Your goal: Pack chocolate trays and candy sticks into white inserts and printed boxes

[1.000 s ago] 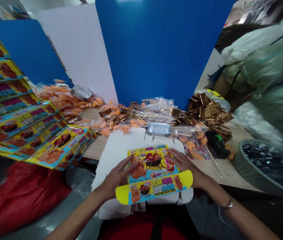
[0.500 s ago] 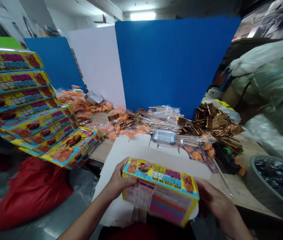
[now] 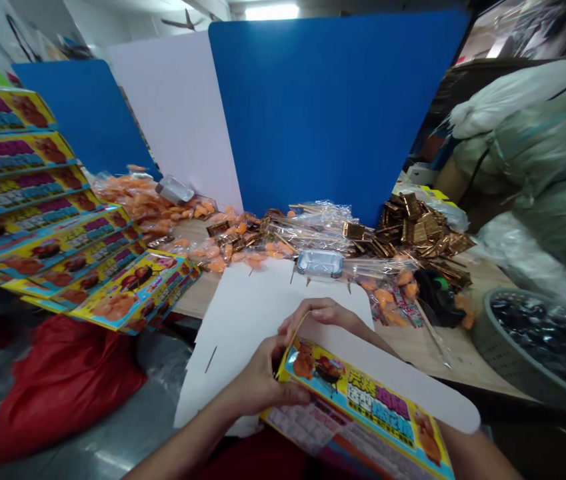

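The left hand (image 3: 267,381) grasps the left end of a long yellow-and-blue printed cardboard box (image 3: 363,408), its thumb lying on the near printed side. The box is held up near the person, its long axis slanting from that far-left end down to the near right. The right hand (image 3: 327,313) reaches across behind the raised plain-white cardboard flap (image 3: 393,373) to the same left end, just beside the left hand; whether it grips cannot be told. Flat white cardboard sheets (image 3: 247,300) lie beyond on the wooden tabletop (image 3: 195,297).
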Demonstrator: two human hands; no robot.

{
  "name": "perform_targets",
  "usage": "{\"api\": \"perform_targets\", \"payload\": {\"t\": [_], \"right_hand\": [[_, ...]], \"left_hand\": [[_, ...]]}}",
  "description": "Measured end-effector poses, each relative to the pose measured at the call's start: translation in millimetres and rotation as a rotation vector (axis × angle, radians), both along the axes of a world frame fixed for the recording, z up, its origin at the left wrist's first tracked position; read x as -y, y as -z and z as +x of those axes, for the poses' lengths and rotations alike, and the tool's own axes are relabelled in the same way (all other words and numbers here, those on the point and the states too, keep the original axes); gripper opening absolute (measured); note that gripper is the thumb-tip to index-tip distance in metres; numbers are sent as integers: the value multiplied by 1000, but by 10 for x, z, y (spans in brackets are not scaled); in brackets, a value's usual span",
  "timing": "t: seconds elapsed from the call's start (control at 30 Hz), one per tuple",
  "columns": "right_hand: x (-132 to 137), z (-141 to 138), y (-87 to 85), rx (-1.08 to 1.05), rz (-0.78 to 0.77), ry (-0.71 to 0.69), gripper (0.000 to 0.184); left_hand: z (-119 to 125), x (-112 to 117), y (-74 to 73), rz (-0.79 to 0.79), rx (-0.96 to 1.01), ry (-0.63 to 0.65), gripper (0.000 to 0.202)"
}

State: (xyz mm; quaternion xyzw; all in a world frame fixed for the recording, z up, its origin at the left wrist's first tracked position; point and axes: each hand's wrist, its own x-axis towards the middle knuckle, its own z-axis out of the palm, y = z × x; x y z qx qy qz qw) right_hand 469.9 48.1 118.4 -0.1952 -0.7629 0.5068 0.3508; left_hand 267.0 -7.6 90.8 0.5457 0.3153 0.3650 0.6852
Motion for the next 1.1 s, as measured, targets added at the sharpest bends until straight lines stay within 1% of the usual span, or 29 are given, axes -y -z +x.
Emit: {"api": "perform_targets", "payload": {"t": [0.07, 0.1, 0.13, 0.17, 0.2, 0.23, 0.3, 0.33, 0.37, 0.4, 0.43, 0.47, 0.5, 0.57, 0.6, 0.63, 0.7, 0.73, 0.8, 0.83, 0.9, 0.93, 0.97, 1.0, 1.07, 1.1], "right_hand": [[-103, -31, -126, -64, -222, -211, 31], [-144, -50, -174, -63, -272, -297, 30], [-174, -70, -214, -29, -246, -356, 29], [-189, -94, -250, 27, -154, -399, 28], [-188, -123, -285, 98, -17, -419, 27], [-170, -158, -322, 179, 142, -411, 25], [-100, -237, -397, 337, 439, -335, 22], [-64, -271, -430, 394, 541, -294, 19], [-39, -289, -453, 415, 595, -273, 18], [-31, -284, -458, 392, 589, -282, 19], [-43, -249, -439, 322, 527, -317, 19], [-69, -181, -392, 210, 422, -362, 19], [-101, -83, -315, 69, 299, -402, 20], [-143, 164, -91, -241, 94, -423, 30], [-137, 286, 38, -369, 28, -381, 37], [-108, 388, 161, -464, -18, -306, 41], [-2, 502, 350, -556, -108, -78, 45], [59, 512, 402, -567, -166, 56, 46], [161, 469, 424, -573, -297, 283, 45], [194, 436, 403, -575, -364, 362, 44], [229, 387, 338, -541, -477, 457, 45], [241, 380, 306, -514, -502, 483, 46], [255, 384, 281, -488, -492, 501, 46], [273, 398, 262, -465, -444, 509, 46], [319, 446, 249, -419, -262, 496, 49], [338, 473, 254, -389, -155, 483, 48]], "left_hand": [[-10, -12, 27, 11, -10, 26, 48], [-12, -20, 44, 17, -14, 31, 50], [-13, -28, 61, 22, -16, 35, 55], [-14, -37, 75, 27, -22, 43, 60], [-18, -47, 85, 32, -36, 54, 65], [-24, -57, 88, 46, -62, 63, 69], [-43, -76, 72, 119, -163, 62, 76], [-55, -84, 56, 179, -238, 48, 79], [-69, -90, 40, 245, -315, 31, 81], [-88, -94, 28, 290, -376, 27, 80], [-111, -95, 26, 301, -408, 43, 76], [-142, -95, 39, 275, -402, 64, 70], [-181, -93, 67, 222, -362, 73, 65], [-280, -93, 172, 76, -236, 30, 61], [-334, -98, 240, 7, -185, -12, 62], [-384, -106, 311, -50, -154, -48, 64], [-458, -134, 435, -134, -140, -80, 64], [-477, -152, 478, -154, -149, -78, 64], [-473, -188, 511, -157, -171, -73, 65], [-455, -200, 504, -155, -178, -75, 66], [-397, -201, 461, -167, -185, -85, 68], [-365, -187, 437, -177, -184, -96, 69], [-337, -167, 419, -184, -184, -112, 70], [-316, -142, 410, -186, -190, -128, 72], [-315, -101, 422, -155, -220, -181, 73], [-340, -95, 438, -101, -251, -234, 72]]}}
